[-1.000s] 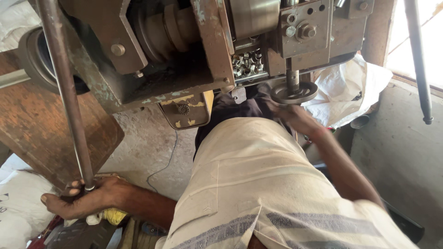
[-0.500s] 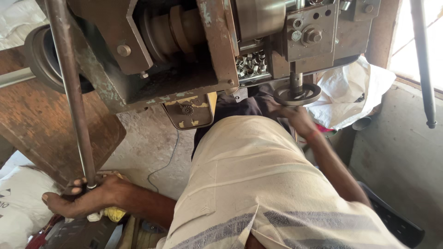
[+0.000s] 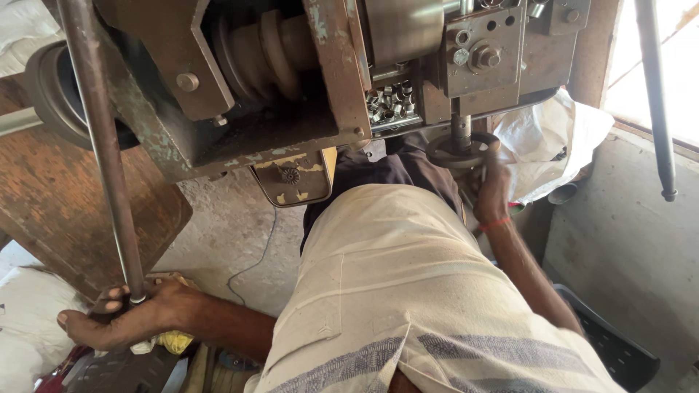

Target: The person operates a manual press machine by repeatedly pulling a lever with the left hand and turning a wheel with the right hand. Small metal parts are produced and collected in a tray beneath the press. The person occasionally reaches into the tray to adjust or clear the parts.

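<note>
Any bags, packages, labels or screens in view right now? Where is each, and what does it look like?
White plastic sack: right of the machine, behind the handwheel, crumpled, translucent white.
White sack: lower left corner, beside the left hand, soft and white.
Plate: under the machine, metal with worn yellow paint.
No screens or signs in view.

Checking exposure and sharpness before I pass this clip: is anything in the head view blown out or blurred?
Head view: daylight at the top right edge is blown out white; the machine underside is dim yet readable; left hand on the steel rod is sharp; right hand at the small handwheel is slightly soft.
</note>
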